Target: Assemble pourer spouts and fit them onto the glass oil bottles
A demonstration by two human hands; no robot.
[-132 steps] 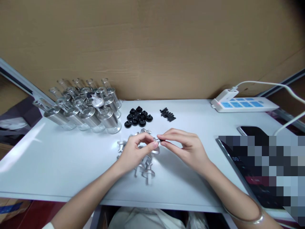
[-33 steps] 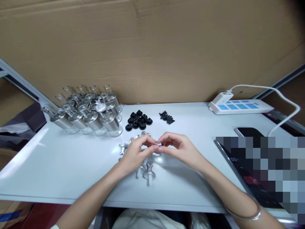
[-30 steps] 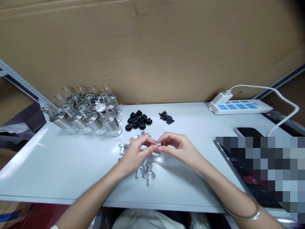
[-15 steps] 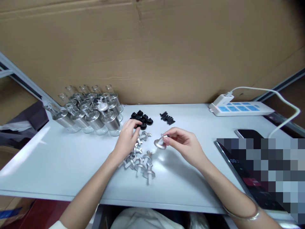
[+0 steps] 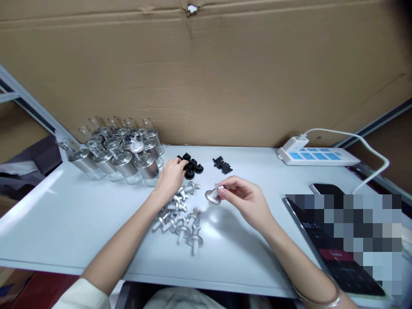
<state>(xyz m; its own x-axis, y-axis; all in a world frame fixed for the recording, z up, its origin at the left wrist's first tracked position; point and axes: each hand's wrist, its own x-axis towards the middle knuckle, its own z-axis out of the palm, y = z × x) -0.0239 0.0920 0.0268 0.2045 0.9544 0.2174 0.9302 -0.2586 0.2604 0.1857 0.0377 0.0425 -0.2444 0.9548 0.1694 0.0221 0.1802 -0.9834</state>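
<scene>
My right hand (image 5: 249,199) pinches a silver bottle pourer (image 5: 212,196) between thumb and fingers, above the table. Its wide disc faces left, and a small dark part shows by the fingertips. My left hand (image 5: 171,177) is at the left edge of a pile of black ribbed stoppers (image 5: 189,174). Its fingers are bent and closed on a stopper there, mostly hidden by the hand. Between the hands and nearer to me lie several more silver pourers (image 5: 195,240), some partly behind my left wrist.
Several glass bottles with metal sleeves (image 5: 124,164) stand at the back left; one bears a white-looking pourer (image 5: 137,146). Small black strips (image 5: 222,165) lie behind my right hand. At the right are a power strip (image 5: 315,157), a white cable (image 5: 357,138), a phone (image 5: 325,188) and a tablet (image 5: 305,227).
My left hand has shifted slightly left, and its fingers have closed in at the stoppers. My right hand still holds the pourer, now tilted a little differently. The whole view has shifted slightly.
</scene>
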